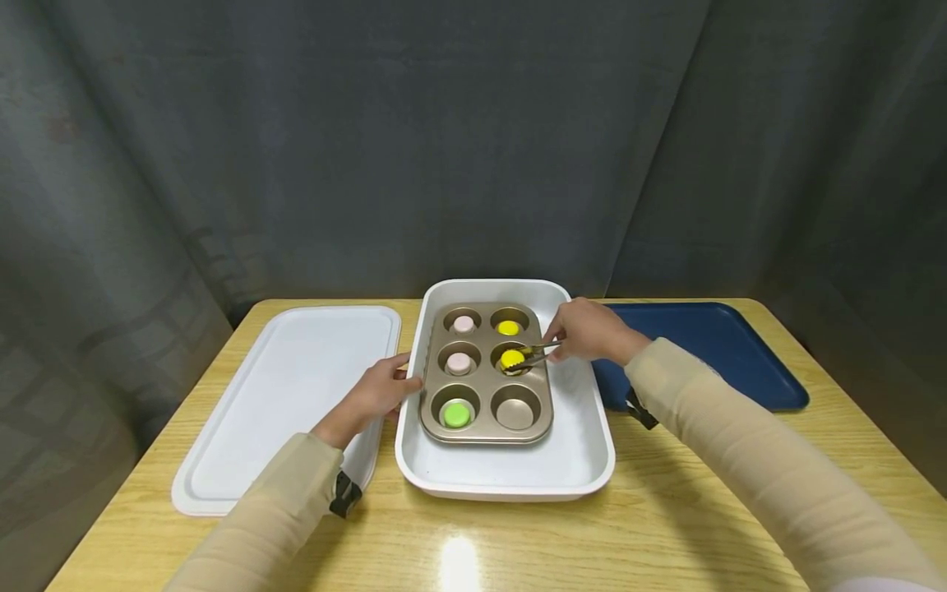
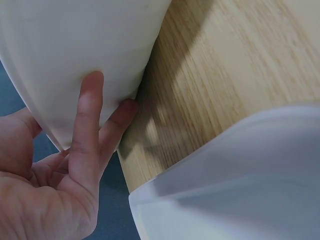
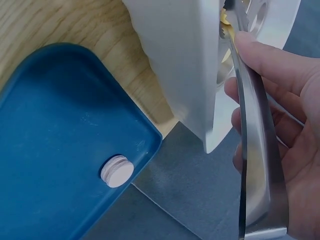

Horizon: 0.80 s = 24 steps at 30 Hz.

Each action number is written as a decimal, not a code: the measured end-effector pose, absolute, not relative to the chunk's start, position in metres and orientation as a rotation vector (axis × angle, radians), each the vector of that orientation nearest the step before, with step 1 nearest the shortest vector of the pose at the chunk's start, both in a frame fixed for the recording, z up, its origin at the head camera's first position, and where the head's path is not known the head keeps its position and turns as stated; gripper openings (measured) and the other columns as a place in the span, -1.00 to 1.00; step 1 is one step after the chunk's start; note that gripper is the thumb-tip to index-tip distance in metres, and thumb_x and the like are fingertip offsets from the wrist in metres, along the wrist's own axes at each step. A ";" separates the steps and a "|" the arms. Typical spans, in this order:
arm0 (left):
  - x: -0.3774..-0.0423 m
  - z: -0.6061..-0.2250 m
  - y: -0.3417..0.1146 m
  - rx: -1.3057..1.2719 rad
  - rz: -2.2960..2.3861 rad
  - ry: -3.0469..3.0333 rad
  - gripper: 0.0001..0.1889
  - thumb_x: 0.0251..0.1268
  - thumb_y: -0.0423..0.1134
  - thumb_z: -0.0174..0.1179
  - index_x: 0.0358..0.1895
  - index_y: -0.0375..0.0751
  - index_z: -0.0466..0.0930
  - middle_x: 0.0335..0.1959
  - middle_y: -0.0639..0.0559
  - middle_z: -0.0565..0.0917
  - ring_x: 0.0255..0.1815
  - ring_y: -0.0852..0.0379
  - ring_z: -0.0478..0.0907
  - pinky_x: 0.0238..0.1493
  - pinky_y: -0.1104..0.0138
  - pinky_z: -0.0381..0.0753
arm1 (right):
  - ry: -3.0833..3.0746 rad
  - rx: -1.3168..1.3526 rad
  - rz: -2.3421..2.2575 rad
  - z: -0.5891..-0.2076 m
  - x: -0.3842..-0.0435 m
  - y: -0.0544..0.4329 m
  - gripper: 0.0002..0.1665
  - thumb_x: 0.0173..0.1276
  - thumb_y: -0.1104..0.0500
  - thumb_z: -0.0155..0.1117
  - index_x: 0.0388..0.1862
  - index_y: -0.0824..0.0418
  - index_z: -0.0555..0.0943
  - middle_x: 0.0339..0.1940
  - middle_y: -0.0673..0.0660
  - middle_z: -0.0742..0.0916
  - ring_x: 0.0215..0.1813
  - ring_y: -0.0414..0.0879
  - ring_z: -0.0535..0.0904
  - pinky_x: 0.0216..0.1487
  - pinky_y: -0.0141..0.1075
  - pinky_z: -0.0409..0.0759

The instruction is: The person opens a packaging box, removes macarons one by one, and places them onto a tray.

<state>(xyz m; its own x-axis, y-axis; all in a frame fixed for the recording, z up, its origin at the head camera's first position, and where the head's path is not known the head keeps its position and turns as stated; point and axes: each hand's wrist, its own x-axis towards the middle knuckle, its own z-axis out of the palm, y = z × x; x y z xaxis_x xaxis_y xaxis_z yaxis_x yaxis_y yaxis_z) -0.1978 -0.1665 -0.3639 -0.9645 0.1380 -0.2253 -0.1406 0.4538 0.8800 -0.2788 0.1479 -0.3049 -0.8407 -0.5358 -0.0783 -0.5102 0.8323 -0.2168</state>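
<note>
My right hand (image 1: pixel 589 330) holds metal tongs (image 3: pixel 255 145), thumb on one arm and fingers on the other. Their tips are at a yellow macaron (image 1: pixel 512 359) in the middle right cup of a bronze muffin pan (image 1: pixel 485 393). Another yellow macaron (image 1: pixel 508 328) lies in the far right cup. Down the left column sit two pink macarons (image 1: pixel 459 363) and a green macaron (image 1: pixel 456 414). The pan stands inside a white tub (image 1: pixel 505 491). My left hand (image 1: pixel 376 390) grips the tub's left side, thumb over the rim and fingers against the outer wall (image 2: pixel 65 60).
Left of the tub lies a white tray (image 1: pixel 288 395) on the wooden table (image 1: pixel 355 551). A dark blue tray (image 1: pixel 710 353) lies to the right, partly under my right arm. One pale pink macaron (image 3: pixel 118 171) rests near its corner. Grey curtain (image 1: pixel 444 148) hangs behind the table.
</note>
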 end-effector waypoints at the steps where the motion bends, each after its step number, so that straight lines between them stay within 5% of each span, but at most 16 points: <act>1: -0.198 -0.364 -0.166 -0.004 1.515 2.443 -0.43 0.49 -0.35 0.04 0.53 -0.26 0.28 0.12 -0.40 0.64 -0.14 -0.16 0.74 -0.31 0.08 0.79 | 2.880 -0.836 -0.288 -0.304 -0.278 0.149 -0.71 0.13 0.19 0.61 -0.14 0.19 0.84 -0.37 0.03 0.78 -0.32 -0.10 0.57 -0.23 -0.17 0.62; 24: -0.196 -0.362 -0.174 0.062 1.533 2.433 -0.45 0.48 -0.37 0.03 0.50 -0.34 0.28 0.04 -0.42 0.67 -0.23 -0.11 0.74 -0.37 0.09 0.79 | 2.939 -0.699 -0.509 -0.271 -0.267 0.190 -0.63 0.14 0.22 0.61 -0.04 0.24 0.81 -0.12 0.23 0.81 -0.24 -0.03 0.66 -0.26 -0.16 0.70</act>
<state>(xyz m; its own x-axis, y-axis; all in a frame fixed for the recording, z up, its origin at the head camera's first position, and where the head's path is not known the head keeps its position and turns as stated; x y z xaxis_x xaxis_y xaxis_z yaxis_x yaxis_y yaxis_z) -0.1960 -0.1738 -0.3625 -0.9640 0.1756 -0.1995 -0.1041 0.4411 0.8914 -0.2674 0.1904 -0.2711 -0.8929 -0.4502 0.0008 -0.4243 0.8408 -0.3361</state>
